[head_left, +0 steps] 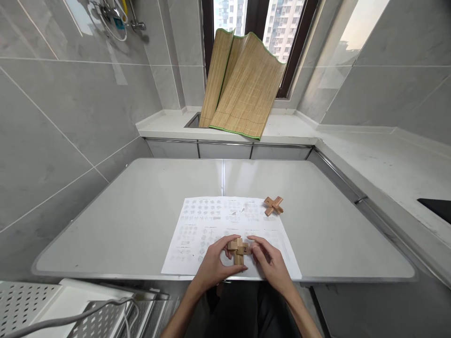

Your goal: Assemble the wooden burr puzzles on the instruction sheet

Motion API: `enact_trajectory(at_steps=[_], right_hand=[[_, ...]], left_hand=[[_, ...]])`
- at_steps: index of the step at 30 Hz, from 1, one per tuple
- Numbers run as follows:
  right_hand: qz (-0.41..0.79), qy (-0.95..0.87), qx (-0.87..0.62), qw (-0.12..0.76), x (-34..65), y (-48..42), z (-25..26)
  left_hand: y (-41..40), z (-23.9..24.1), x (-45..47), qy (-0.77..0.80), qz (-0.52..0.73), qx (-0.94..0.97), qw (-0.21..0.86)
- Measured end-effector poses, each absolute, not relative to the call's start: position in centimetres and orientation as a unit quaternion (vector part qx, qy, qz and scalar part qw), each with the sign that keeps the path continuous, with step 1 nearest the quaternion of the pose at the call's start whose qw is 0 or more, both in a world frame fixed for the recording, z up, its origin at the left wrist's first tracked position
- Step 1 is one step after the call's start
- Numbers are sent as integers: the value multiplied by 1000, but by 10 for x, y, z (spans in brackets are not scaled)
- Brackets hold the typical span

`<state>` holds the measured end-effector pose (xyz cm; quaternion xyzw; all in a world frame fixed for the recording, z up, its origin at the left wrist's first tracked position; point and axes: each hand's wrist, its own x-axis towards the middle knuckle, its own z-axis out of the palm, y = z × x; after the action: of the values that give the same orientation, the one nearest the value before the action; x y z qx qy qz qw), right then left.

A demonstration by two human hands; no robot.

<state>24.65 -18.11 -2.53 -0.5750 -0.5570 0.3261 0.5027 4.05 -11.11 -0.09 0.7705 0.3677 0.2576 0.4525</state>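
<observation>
A wooden burr puzzle (239, 249) of interlocking blocks, with a dark mark on one block, is held over a printed sheet (176, 256). My left hand (215, 260) grips it from the left, with a finger along the top and the thumb at the bottom. At its right side, my right hand (270, 259) is close by with curved, parted fingers; I cannot tell whether the fingertips touch the block. A second wooden puzzle (273, 205), shaped like a cross of crossed sticks, lies at the sheet's upper right corner.
The sheet lies on a white folding table (123, 225) with a centre seam. Beyond it, a folded bamboo mat (252, 89) leans against the window on a white counter (292, 124). A perforated white rack (26, 303) and a grey cable (70, 319) are at lower left.
</observation>
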Motion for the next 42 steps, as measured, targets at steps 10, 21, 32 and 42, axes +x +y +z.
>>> enact_trajectory(at_steps=[10,21,32,42], right_hand=[[326,-630,-554,435,247,-176,-24],[329,-615,-560,447,246,-175,-22],[251,-358,-738,513,314,-170,-30],[198,-302,-762,537,330,-173,-46]], left_hand=[[-112,7,41,308,271,768,493],[-111,7,42,299,286,773,480],[-108,-1,43,360,288,740,489],[-108,1,44,362,297,741,481]])
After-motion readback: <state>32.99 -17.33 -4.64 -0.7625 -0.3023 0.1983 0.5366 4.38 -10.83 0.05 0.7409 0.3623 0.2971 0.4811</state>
